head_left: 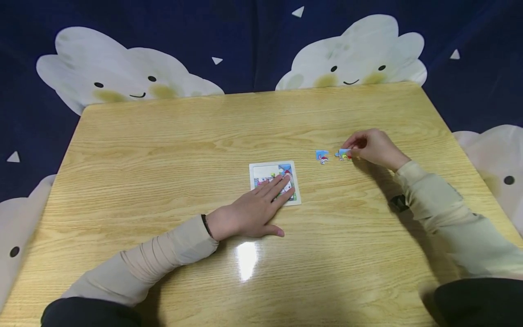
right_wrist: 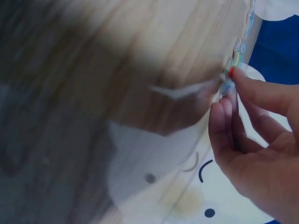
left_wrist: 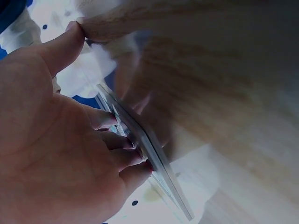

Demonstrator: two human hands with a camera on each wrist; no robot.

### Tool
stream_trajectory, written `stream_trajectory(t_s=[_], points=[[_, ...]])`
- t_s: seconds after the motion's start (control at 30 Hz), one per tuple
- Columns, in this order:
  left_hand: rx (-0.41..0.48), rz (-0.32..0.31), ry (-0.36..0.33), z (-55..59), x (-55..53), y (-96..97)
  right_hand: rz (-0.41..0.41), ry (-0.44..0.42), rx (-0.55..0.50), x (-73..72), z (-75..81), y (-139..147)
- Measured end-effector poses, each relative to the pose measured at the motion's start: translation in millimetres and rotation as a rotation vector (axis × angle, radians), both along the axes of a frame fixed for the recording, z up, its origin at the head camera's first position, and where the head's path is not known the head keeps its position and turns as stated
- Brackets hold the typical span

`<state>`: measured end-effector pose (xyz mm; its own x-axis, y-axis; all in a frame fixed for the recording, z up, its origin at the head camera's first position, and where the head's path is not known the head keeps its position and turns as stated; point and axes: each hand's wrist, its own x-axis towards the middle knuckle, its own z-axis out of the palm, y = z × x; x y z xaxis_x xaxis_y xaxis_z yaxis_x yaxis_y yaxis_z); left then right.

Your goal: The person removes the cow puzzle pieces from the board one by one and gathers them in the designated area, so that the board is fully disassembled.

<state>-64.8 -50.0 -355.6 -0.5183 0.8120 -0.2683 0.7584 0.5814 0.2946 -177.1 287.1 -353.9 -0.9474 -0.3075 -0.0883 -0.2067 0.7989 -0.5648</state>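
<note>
"So, what does the right hand (head_left: pixel 375 147) do?"
"It pinches one puzzle piece (head_left: pixel 343 154) between thumb and fingers, near another piece (head_left: pixel 322 156) on the table (head_left: pixel 163 159)."
"And the left hand (head_left: pixel 256 210)?"
"With fingers almost straight, it rests upon the framed puzzle (head_left: pixel 264 171)."

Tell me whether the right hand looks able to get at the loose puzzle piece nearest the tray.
Likely yes, once free: the right hand pinches the neighbouring piece, but only bare tabletop shows between that and the loose piece. The left hand rests over the tray, leaving it uncovered.
</note>
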Motion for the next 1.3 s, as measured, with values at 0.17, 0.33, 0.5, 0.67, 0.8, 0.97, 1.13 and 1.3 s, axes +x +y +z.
stream_trajectory(t_s=[0.17,0.33,0.5,0.67,0.8,0.97,1.13,1.3], points=[[-0.019,0.005,-0.002,0.9,0.0,0.2,0.006,0.010,-0.013,-0.8,-3.0,0.3],[-0.032,0.001,-0.004,0.8,-0.1,0.8,0.020,-0.002,-0.014,0.0,-3.9,2.4],[-0.033,-0.002,-0.001,-0.5,0.3,1.7,-0.003,-0.045,-0.032,5.2,0.7,4.8],[-0.021,0.000,0.015,-0.3,1.3,0.5,-0.007,-0.053,-0.066,14.8,7.2,-3.3],[-0.002,-0.002,0.030,0.4,1.0,-0.1,0.055,-0.067,-0.127,21.8,7.6,-18.5],[0.001,-0.007,0.033,1.2,0.4,-0.3,0.136,-0.099,-0.231,26.7,2.7,-43.7],[-0.002,-0.002,0.030,2.3,1.7,0.2,0.197,-0.098,-0.250,25.9,-0.4,-72.3],[0.004,-0.010,0.048,3.2,7.0,-1.2,0.229,-0.103,-0.251,22.6,-1.3,-95.5]])
